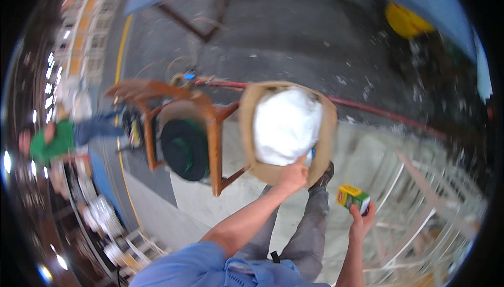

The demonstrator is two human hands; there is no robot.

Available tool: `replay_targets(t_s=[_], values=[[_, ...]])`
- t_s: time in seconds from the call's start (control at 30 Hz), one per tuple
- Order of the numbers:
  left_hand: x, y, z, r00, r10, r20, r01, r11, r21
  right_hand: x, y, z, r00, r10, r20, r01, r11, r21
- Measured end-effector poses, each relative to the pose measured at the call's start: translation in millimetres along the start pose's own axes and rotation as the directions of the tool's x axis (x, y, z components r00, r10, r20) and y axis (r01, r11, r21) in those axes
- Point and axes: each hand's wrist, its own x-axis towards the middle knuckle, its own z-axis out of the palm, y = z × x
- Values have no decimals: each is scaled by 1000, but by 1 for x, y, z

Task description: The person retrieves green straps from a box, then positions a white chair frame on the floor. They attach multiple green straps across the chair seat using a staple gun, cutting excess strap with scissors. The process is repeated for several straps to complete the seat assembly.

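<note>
My left hand (293,176) pinches the near edge of a brown sack (251,129) full of white powder (286,125), standing on the floor by my feet. My right hand (361,221) is wrapped around a small yellow and green box (353,197), held beside the sack. An orange stand (210,129) is just left.

One view only, from my head, facing steeply down past my chest and legs to the concrete floor (294,40). Wide fisheye: edges bend, corners go black. My forearms enter from the lower edge. Nearest is the box (286,129), close below; the wooden stool (178,124) sits left of it; a person (52,140) at far left rim.
</note>
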Motion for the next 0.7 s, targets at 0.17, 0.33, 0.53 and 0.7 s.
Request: replay_targets(t_s=[0.17,0.33,0.53,0.7], values=[[-104,17,-39,992,126,31,-119,977,-180,-42,-57,-28,972,124,197,-125,992,-5],[-251,13,-62,859,431,-275,-460,887,-48,-80,-111,16,778,239,581,-167,970,-175],[-365,8,-90,966,51,-255,-76,993,-90,-166,-137,116,394,410,823,-51,903,-426],[-429,-70,-95,852,-212,-479,21,928,-373,-243,-137,199,99,607,789,140,776,-615]])
